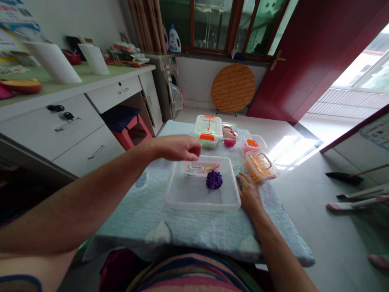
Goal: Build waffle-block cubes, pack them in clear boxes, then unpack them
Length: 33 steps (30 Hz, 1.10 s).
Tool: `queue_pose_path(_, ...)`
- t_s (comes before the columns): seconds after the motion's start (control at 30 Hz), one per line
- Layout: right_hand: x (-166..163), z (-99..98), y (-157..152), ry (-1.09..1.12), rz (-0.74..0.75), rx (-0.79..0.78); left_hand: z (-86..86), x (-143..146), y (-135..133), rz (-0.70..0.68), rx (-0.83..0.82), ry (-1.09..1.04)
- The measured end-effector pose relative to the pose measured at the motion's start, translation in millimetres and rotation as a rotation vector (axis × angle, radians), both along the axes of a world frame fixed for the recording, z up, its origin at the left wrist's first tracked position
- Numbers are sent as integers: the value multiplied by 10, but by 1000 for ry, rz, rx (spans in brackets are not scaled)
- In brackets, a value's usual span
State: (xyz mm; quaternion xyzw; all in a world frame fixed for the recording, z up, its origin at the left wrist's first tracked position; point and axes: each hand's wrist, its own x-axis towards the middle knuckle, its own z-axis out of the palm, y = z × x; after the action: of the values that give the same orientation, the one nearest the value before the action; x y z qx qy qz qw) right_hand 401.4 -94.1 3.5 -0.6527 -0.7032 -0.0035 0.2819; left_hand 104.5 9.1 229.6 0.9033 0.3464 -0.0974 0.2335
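A clear plastic box (pixel 226 202) with no lid on it stands on the cloth-covered table in front of me. Inside it, right of the middle, lies a purple knobbly ball (pixel 214 180). My left hand (pixel 184 148) hangs over the box's far left edge, palm down, its fingers bent and pressed together. Whatever they may hold is hidden under the hand. My right hand (pixel 249 191) rests at the box's right side with fingers stretched out, close against the wall; the frame does not show it gripping the rim.
Beyond the box are a lidded container with orange clips (pixel 208 129), a tub with red and pink pieces (pixel 230 136), a small tub with orange pieces (pixel 253 143) and a lidded tub of yellow-orange pieces (pixel 261 165). A blue patterned cloth (pixel 206 229) covers the table.
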Motion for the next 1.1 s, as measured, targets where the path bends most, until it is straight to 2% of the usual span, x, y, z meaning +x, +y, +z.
queue_pose_path(0.07,-5,1,-1,-2,-5,3,18,-205,233,162,152,-20)
queue_pose_path(0.13,-6,-3,-1,0,-3,10,-85,-392,457,285,287,22)
queue_pose_path(0.3,9,-20,4,1,0,14,-580,-661,814,338,312,360)
queue_pose_path(0.43,11,-18,8,-3,-1,-5,-831,-664,894,350,344,424)
queue_pose_path(0.73,-1,-16,2,5,-18,-11,-895,-593,1016,271,391,414)
queue_pose_path(1.1,7,-32,6,10,-24,-14,-891,-568,1017,291,375,447)
